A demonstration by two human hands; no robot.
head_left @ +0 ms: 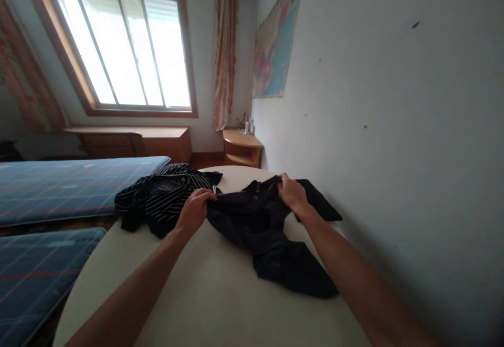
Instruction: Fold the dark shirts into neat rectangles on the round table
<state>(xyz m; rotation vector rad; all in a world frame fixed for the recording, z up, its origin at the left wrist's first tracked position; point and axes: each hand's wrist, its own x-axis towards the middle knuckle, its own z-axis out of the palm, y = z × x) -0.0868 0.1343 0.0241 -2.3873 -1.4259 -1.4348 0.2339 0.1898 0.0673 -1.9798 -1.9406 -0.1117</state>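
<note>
Your left hand (195,210) nearly closed, thumb and fingers pinching one end of a dark garment (254,223); your right hand (292,192) grips its other upper end, cloth spread between. Garment over the middle of the tabletop (208,294), lower part trailing toward the right edge. Striped garment (169,195) at the far left edge. Small white containers (249,126) on the corner shelf (241,138), contents too small to tell

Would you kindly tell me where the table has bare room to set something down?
The widest bare patch of the table lies in front of the dark garment, between the left forearm and right forearm. A smaller one lies between the left forearm, striped shirt and table's left edge. The far half is crowded: striped shirt, dark garment and black cloth.
</note>
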